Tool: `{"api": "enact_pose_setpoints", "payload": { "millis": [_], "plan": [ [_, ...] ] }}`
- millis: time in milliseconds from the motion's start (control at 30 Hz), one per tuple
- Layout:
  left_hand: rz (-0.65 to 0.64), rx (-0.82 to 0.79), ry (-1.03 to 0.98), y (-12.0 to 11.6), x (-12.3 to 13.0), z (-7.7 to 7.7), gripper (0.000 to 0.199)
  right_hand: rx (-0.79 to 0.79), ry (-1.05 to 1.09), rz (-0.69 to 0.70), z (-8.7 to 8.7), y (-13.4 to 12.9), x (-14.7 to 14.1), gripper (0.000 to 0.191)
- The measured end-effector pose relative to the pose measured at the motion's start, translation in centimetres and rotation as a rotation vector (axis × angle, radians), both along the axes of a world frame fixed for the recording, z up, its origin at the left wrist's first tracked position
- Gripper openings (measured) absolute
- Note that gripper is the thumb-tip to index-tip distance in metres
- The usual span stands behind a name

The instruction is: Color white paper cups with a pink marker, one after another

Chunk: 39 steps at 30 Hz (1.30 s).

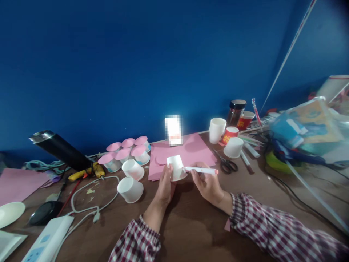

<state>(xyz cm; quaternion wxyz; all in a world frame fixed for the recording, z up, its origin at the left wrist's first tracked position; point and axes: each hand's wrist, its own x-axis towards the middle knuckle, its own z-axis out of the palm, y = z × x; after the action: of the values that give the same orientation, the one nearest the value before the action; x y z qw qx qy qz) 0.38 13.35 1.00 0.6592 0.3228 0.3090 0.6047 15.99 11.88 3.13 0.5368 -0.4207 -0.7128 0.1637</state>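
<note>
My left hand [165,183] is closed around a white paper cup [176,166], which is tilted over the table's front middle. In my right hand [206,185] is a white marker pen [203,170] with an orange-pink end, its tip at the right side of the cup. Whether the tip touches the cup I cannot tell. Behind the cup lie sheets of pink paper [195,151]. To the left stand two white paper cups, the nearer one [130,190] and the farther one [133,170], beside several cups topped with pink discs [139,150].
Black scissors [228,165] lie right of the paper, near an upside-down white cup [233,147] and a red cup [230,134]. A white power strip [47,238], cables and a black flask [61,151] occupy the left. Plastic bags [308,131] crowd the right. A blue wall [174,65] bounds the back.
</note>
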Motion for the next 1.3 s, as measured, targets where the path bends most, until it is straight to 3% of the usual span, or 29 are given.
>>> {"api": "enact_pose_setpoints", "payload": {
  "millis": [933, 1300],
  "plan": [
    [-0.025, 0.002, 0.004, 0.08, -0.07, -0.27, 0.037, 0.045, 0.015, 0.0, -0.32, 0.08, -0.06, 0.012],
    [-0.007, -0.019, 0.005, 0.05, -0.25, -0.44, 0.039, -0.007, -0.017, -0.021, -0.04, 0.23, 0.16, 0.014]
  ]
}}
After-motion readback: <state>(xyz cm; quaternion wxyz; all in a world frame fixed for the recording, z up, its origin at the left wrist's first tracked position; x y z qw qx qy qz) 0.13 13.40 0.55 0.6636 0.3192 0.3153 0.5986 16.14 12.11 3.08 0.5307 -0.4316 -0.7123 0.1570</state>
